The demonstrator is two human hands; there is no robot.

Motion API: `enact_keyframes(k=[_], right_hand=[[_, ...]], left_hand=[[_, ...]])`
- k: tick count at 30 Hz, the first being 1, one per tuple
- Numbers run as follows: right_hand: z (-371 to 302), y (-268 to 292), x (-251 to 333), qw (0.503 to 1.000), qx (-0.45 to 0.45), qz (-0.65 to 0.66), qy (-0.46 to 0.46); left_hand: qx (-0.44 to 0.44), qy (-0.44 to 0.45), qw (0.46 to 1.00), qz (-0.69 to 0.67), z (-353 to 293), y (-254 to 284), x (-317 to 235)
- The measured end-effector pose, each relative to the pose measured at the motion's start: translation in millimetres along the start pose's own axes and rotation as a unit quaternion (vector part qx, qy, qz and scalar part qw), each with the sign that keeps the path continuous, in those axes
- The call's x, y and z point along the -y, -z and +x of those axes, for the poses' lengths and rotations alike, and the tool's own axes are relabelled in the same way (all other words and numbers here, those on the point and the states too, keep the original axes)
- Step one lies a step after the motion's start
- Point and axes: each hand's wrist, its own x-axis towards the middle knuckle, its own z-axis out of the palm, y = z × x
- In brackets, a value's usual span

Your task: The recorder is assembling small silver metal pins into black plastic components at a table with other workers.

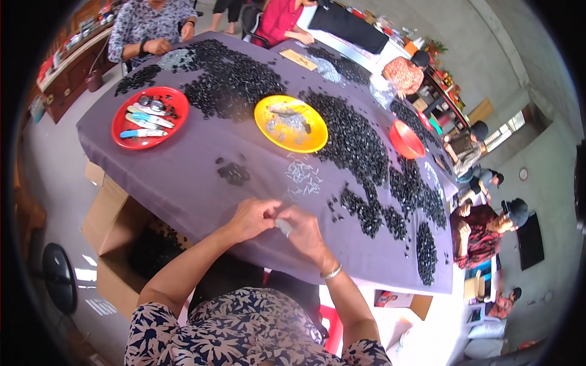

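- Purple cloth covers the counter [195,177], and the person's two hands meet just above it, close to the middle of its near edge.
- Left hand [252,219]: fingers bent inward, thumb and forefinger tips drawn close together; whether they grasp anything tiny, I cannot tell.
- Right hand [306,235]: fingers curled toward the left ones and blurred; a small pale grey patch [284,227] shows at the fingertips, too indistinct to tell whether it is held or worn.
- A silvery bracelet [332,272] circles the right wrist.
- Just beyond the hands, small clear pieces [302,177] lie scattered, between them and a yellow plate [293,146] that bears more pale pieces.
- Left of that scatter, a small cluster of black pieces [234,173] lies by itself.
- Near the left corner, a red plate [119,122] carries tools with blue and white handles [145,121].
- Broad black heaps [354,137] spread from the middle toward the right edge, and another large one [226,73] lies toward the far left.
- A red bowl [407,140] stands beyond the right-hand heaps.
- Below the near edge, at left, an open cardboard box [110,213] contains black pieces too.
- Other people [146,30] sit along the far and right edges.
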Motion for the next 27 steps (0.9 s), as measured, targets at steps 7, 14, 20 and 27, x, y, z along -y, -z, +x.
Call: enact_keyframes(k=[7,14,20,27], right_hand=[[23.9,7.3,-20.8,0.947,0.130,0.111,-0.272],[54.0,20.6,-16.5,0.883,0.280,0.104,-0.362],[55.1,16.2,-17.2,0.868,0.297,0.101,-0.385],[30.5,14.2,-15.9,0.918,0.234,0.079,-0.309]], left_hand=[[-0.013,0.048,0.998,-0.035,-5.1,-1.8,2.4],[0.055,0.128,0.990,-0.019,6.0,6.8,-16.4],[0.044,0.058,0.997,-0.023,4.7,7.4,-12.9],[0.004,0.070,0.997,-0.042,-0.7,1.8,-3.8]])
